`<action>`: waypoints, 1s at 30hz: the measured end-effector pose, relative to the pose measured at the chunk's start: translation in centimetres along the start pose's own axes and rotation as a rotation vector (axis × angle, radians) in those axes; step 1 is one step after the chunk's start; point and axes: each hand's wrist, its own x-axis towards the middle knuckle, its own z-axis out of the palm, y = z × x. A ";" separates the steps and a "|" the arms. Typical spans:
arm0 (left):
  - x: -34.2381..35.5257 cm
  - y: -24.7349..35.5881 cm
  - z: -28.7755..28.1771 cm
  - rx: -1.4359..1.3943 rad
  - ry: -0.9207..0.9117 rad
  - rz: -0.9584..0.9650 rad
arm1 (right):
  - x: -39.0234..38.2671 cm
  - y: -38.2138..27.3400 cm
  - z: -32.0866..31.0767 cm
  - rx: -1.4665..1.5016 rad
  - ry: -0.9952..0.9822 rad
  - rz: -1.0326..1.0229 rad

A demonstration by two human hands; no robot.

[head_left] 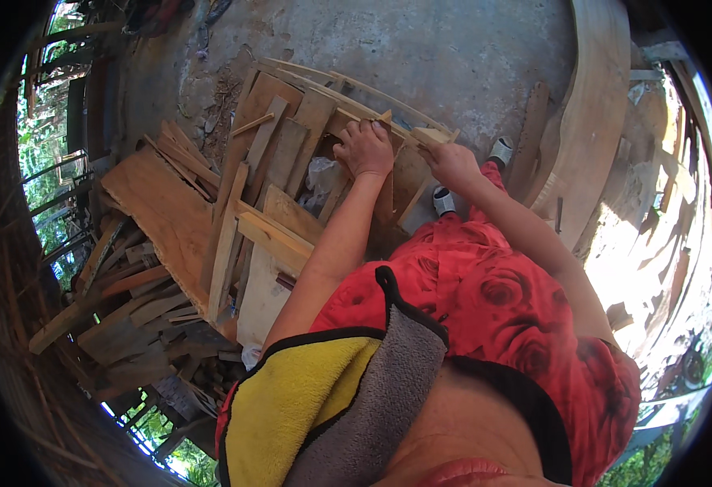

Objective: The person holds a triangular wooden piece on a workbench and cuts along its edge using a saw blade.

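From here I see the right hand (453, 166) pinching a small, pale, flat wooden block (432, 135) near the right end of long, thin, light-brown wooden strips (336, 98). The left hand (365, 149) curls over the strips, whether gripping I can't tell; leftward lies a broad, rough-edged brown board (165, 207).

Woodworking workshop, long wooden slab (593, 122), piled offcuts (129, 345), concrete floor (470, 57)
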 end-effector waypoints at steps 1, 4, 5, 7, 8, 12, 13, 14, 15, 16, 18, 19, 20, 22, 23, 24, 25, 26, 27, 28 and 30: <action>0.0 0.1 0.0 -0.009 0.006 -0.002 | -1.8 0.8 -0.7 -0.013 -0.014 0.024; -0.1 -0.1 -0.1 -0.011 0.000 -0.018 | -7.6 3.5 -2.2 -0.022 0.002 0.046; -0.1 -0.1 -0.2 -0.014 -0.016 -0.028 | -9.7 4.9 -2.5 -0.040 0.024 0.044; -0.2 -0.2 -0.4 -0.021 -0.024 -0.047 | -13.4 7.7 -3.2 -0.052 0.065 0.092; -0.2 0.0 -0.5 -0.027 -0.049 -0.046 | -15.1 9.8 -3.1 -0.012 0.097 0.154; -0.2 -0.6 -0.1 -0.145 -0.043 -0.023 | -19.0 14.6 -2.9 0.068 0.177 0.413; -0.4 -1.0 0.2 -0.152 -0.034 -0.025 | -19.8 15.7 -2.6 0.061 0.184 0.407; -0.5 -1.4 0.3 -0.248 0.047 0.019 | -20.4 16.9 -2.2 0.101 0.204 0.511; -0.4 -1.8 0.4 -0.342 0.129 0.062 | -21.1 18.0 -1.8 0.142 0.224 0.613; -0.5 -1.8 -0.1 -0.350 0.136 0.061 | -22.2 19.2 -1.3 0.135 0.231 0.609; -1.6 -1.7 -2.3 -0.322 0.107 0.138 | -25.1 21.6 -0.1 -0.029 0.264 0.747; -2.3 -1.5 -3.5 -0.330 0.113 0.138 | -26.8 23.3 0.7 -0.027 0.258 0.814; -3.2 -1.5 -4.8 -0.306 -0.031 0.109 | -27.9 24.5 1.2 -0.025 0.250 0.874; -5.6 -2.1 -6.2 -0.283 -0.164 0.066 | -29.2 24.5 1.0 -0.013 0.263 0.891; -6.9 -2.2 -6.5 -0.221 -0.235 0.048 | -29.4 24.4 0.7 0.003 0.274 0.925; -7.9 -2.3 -6.7 -0.159 -0.306 0.031 | -29.2 24.2 0.6 -0.004 0.279 0.918; -8.6 -2.2 -6.9 -0.168 -0.299 0.024 | -28.9 23.8 0.4 -0.017 0.283 0.891; -9.1 -2.2 -7.0 -0.155 -0.338 0.018 | -28.5 23.3 0.1 -0.029 0.287 0.865; -9.4 -2.1 -7.0 -0.142 -0.378 0.013 | -27.8 23.3 0.0 -0.039 0.292 0.857; -9.4 -1.9 -6.6 -0.155 -0.372 0.014 | -26.9 23.4 -0.2 -0.018 0.276 0.857; -9.6 -2.2 -4.9 -0.125 -0.312 0.045 | -24.3 22.7 -0.6 -0.009 0.259 0.839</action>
